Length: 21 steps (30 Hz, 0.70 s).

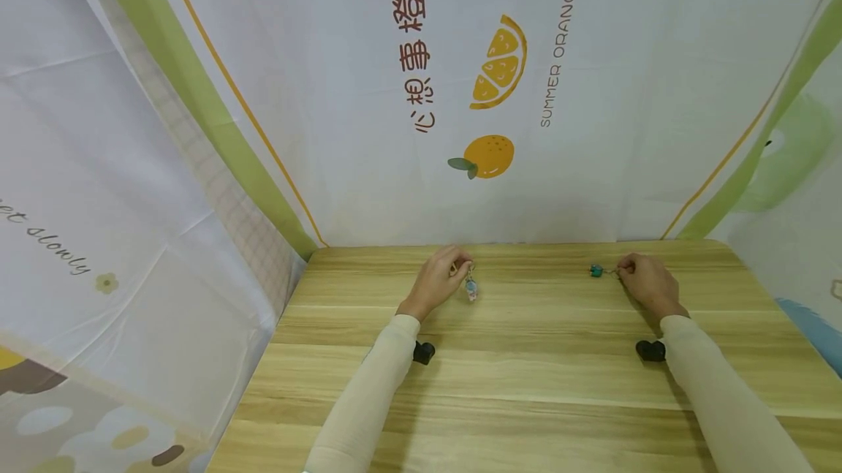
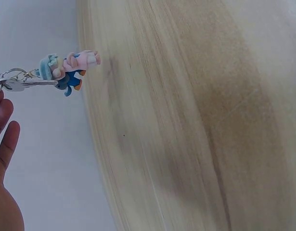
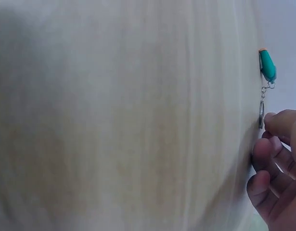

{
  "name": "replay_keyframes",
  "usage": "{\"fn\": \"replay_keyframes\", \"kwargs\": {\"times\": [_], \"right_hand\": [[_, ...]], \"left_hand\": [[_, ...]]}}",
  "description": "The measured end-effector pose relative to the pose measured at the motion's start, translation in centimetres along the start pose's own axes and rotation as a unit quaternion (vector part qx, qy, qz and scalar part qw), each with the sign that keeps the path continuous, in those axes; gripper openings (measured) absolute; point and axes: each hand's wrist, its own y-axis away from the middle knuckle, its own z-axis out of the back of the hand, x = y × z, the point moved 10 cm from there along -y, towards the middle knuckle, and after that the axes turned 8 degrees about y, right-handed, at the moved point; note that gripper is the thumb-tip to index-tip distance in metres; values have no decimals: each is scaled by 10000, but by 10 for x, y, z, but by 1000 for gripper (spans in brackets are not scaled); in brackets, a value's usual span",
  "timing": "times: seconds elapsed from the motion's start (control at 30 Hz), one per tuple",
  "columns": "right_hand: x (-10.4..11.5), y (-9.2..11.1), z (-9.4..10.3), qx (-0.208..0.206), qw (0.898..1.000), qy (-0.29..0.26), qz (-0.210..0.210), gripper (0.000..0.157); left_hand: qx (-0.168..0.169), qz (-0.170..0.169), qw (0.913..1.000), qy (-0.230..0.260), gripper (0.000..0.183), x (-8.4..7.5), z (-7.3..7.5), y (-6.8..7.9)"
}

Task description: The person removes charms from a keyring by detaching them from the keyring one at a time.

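At left, the left hand (image 1: 437, 280) pinches the ring of a figurine keychain (image 1: 471, 289), whose figurine and silver key (image 2: 39, 83) dangle over the far part of the wood-grain worktop (image 1: 526, 378). Further right, near the far edge, is a green keychain (image 1: 596, 270), its ring pinched by the right hand (image 1: 650, 285).

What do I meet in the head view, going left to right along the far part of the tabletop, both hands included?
Left hand → figurine keychain, hanging from that hand → green keychain → right hand, at that keychain's ring end.
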Motion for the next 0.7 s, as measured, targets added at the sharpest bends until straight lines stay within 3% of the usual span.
{"fn": "replay_keyframes", "kwargs": {"times": [0.27,0.43,0.7], "right_hand": [[16,-4,6,-198,9995,-93,231,34],[46,-6,11,-432,9974,-173,547,31],[99,-7,10,-370,9946,-248,940,29]], "left_hand": [[41,48,10000,34,13,0,-2,0],[32,27,10000,74,14,-1,-3,-1],[105,51,9999,30,18,-4,-6,-3]]}}
